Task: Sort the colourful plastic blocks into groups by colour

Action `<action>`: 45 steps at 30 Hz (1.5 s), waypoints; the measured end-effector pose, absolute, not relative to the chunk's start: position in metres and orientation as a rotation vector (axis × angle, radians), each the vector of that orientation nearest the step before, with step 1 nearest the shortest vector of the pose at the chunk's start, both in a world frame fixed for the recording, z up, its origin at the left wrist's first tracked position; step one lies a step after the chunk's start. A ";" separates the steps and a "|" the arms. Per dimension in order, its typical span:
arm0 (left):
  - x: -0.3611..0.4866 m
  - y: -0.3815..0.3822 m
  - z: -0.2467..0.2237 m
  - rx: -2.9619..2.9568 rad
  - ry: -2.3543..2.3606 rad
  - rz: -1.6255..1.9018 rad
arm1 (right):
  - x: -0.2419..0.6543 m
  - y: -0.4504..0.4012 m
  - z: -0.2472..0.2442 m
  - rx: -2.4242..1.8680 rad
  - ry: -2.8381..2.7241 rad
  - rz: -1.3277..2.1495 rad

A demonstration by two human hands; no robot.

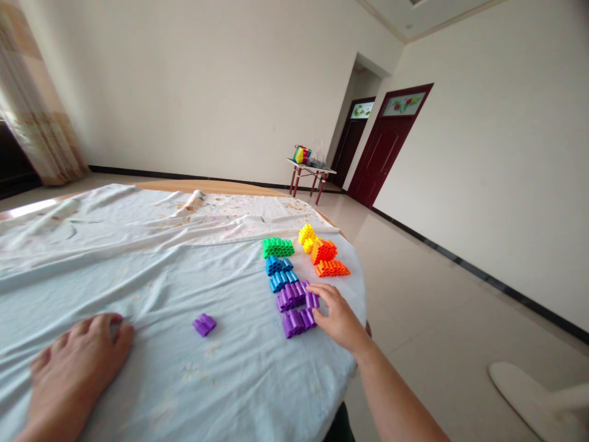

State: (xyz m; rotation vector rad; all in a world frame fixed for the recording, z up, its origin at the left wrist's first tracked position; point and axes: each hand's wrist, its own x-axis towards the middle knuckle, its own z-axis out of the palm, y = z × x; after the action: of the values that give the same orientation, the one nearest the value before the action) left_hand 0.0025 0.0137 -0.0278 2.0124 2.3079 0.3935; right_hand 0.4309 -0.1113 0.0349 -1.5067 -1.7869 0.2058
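2 hands point(78, 368) point(338, 318), toy-tube clumps point(289, 296): 1 grn point(278, 247), 1 yel point(307, 237), 2 orng point(323, 251), 2 blu point(281, 281), 4 purp point(204, 325)

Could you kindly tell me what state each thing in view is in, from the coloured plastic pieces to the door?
Right hand, fingertips on a purple ribbed plastic piece
Left hand, resting on the cloth
Pale blue cloth, spread, wrinkled
Lone purple ribbed plastic piece, lying apart
Green ribbed plastic row, lying on the cloth
Orange ribbed plastic row, lying on the cloth
Dark red wooden door, shut

A purple block point(204, 325) lies between left hand point(78, 365) and right hand point(338, 316).
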 end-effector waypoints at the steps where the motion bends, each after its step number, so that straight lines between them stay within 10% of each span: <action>1: 0.002 0.014 -0.028 2.019 2.317 0.376 | 0.431 -0.110 0.035 -1.506 -1.782 0.202; 29: 0.017 -0.002 -0.006 2.020 2.338 0.356 | 0.368 -0.085 0.068 -1.270 -1.990 0.265; 45: 0.020 -0.006 0.001 1.967 2.340 0.348 | 0.247 -0.048 0.005 -1.474 -2.164 0.388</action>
State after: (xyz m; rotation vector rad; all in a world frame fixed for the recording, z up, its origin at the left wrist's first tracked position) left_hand 0.0204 -0.0059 0.0014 1.9671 2.3398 0.3477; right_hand 0.2469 -0.0478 0.0055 -1.4742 -2.1638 0.3878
